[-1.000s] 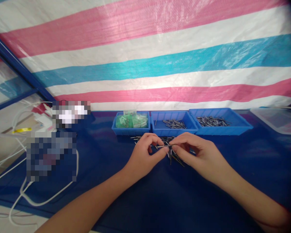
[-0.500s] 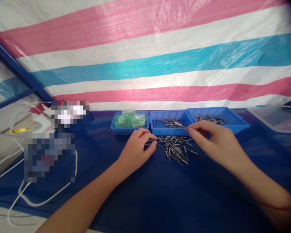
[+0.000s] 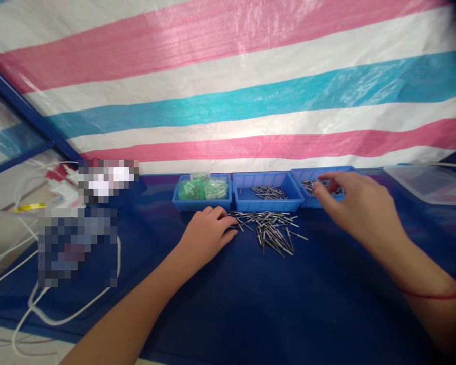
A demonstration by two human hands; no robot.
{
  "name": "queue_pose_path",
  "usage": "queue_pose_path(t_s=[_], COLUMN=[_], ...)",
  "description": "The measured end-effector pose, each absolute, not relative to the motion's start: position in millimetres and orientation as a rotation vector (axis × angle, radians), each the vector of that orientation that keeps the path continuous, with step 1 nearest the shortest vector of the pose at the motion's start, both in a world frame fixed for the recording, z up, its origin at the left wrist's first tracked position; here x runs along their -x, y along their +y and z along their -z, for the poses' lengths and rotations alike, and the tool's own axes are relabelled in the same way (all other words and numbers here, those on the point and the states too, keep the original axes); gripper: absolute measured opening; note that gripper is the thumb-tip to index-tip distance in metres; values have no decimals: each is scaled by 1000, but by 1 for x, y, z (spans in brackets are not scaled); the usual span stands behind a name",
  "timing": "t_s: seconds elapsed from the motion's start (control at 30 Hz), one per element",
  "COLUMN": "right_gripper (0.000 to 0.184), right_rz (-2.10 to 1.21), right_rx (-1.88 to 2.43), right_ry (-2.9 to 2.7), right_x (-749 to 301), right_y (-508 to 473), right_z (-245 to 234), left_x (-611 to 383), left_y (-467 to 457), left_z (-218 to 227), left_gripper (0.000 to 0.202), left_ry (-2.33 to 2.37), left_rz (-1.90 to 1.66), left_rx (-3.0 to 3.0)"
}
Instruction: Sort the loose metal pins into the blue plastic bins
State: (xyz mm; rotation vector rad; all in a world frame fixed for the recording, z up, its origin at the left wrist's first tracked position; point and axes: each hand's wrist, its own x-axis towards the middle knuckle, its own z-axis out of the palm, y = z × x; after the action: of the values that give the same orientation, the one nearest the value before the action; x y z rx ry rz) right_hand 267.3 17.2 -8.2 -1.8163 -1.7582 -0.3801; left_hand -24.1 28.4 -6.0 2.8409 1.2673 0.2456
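Observation:
A loose pile of metal pop rivets (image 3: 275,230) lies on the dark blue table, in front of the bins. At the pile's left end rests my left hand (image 3: 209,230), its thumb and fingers apart; its fingertips are by the rivets, and whether they touch any is hard to see. My right hand (image 3: 359,203) hovers over the right blue bin (image 3: 315,202), thumb and fingers spread with nothing visible between them. Rivets lie inside that bin, partly hidden by the hand. The middle blue bin (image 3: 266,205) holds more rivets (image 3: 269,192).
A left blue bin (image 3: 201,205) contains green and clear plastic bags (image 3: 203,188). A translucent plastic lid or tray (image 3: 421,187) lies at the far right. White cables (image 3: 72,317) loop over the table's left side. A striped sheet (image 3: 228,106) hangs behind.
My right hand has moved right, from the middle bin's front corner to above the right bin, and its pinched fingers have parted. My left hand has shifted slightly left.

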Motion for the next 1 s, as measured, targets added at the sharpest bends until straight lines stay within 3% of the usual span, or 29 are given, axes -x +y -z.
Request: queue_pose_path(t_s=[0.2,0.4,0.6,0.8,1.0], right_gripper=[22,21,17,24,23], right_rz=[404,246,-224,-896,-1051], right_rx=[1589,1496,1433,1353,1249], right_ry=[-1911,-2008,-2058,-1637,-1432], right_x=[-242,-226,-195,-185,-184], right_y=[9,1,-12,-12,-16], right_z=[8,9,16,17,7], left_x=[23,23,13,5,1], left_y=[31,33,22,14,10], left_z=[8,1,-3,4,9], left_gripper=[22,20,15,18,18], left_ry=[1197,1222,1128,967,925], left_rz=[-184,-424,-681,-763,-706], left_rx=[-2839,-2662,-2220,-1852,-1730])
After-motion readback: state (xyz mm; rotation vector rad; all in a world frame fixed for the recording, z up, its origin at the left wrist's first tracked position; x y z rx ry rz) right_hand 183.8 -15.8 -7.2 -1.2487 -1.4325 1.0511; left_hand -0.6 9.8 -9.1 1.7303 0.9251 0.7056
